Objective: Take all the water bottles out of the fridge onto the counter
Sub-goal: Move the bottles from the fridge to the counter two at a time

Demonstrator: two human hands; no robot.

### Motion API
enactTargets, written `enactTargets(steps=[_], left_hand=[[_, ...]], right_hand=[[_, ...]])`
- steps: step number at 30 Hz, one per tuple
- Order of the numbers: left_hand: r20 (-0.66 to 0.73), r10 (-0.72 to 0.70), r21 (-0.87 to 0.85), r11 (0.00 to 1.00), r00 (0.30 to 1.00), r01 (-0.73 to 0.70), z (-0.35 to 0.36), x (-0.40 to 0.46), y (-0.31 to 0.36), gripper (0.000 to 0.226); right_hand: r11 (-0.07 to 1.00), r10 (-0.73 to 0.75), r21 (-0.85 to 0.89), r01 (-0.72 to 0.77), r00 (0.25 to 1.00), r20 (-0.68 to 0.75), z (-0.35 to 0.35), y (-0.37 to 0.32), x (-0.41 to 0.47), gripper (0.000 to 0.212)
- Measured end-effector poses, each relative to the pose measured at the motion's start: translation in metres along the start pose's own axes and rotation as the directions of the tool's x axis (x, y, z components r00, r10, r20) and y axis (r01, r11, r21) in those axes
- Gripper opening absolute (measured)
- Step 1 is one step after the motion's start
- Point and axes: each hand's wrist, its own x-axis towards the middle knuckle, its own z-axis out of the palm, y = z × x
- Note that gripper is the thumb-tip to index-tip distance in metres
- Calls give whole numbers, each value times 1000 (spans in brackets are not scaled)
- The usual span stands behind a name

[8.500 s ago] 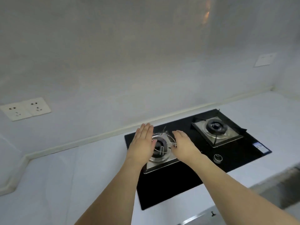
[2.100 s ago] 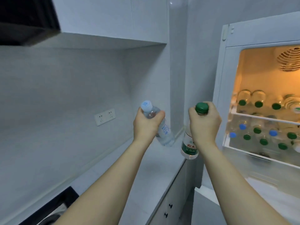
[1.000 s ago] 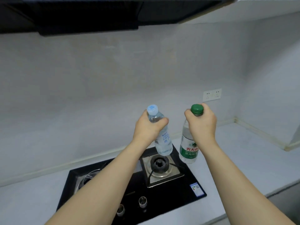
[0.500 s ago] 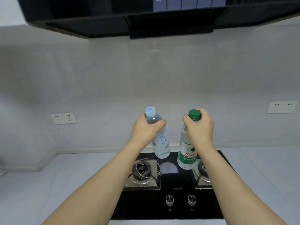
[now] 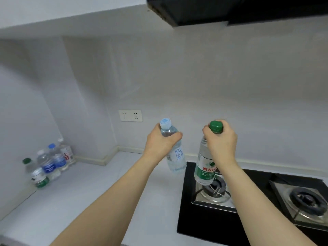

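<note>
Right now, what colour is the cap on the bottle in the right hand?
Dark green, on the green-labelled water bottle held by the right hand; seen in the head view.

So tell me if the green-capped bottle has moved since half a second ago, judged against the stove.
Yes. The green-capped bottle, gripped by the right hand, now hangs over the left burner of the stove; earlier it hung nearer the right burner, so it moved left.

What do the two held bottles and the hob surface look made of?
Blue-capped bottle and green-capped bottle: clear thin plastic, see-through walls, printed labels. Hob surface: probably glossy black glass, flat and dark; burner trays look like brushed steel.
</note>
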Motion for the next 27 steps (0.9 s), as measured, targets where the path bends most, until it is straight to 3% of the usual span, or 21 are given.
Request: enactTargets(steps=[7, 19, 27], left_hand=[[-63, -102, -14, 995, 993, 101, -41, 33, -44, 33], [-195, -118, 45, 991, 974, 129, -85, 94, -73, 30], [-272, -202, 74, 970, 941, 230, -174, 128, -134, 32]], right_hand=[[999, 7, 40, -11, 996, 89, 69, 5, 2, 6], [987, 4, 155, -43, 969, 247, 173, 22, 35, 6], [974, -27, 216, -65, 917, 398, 284, 24, 11, 7]])
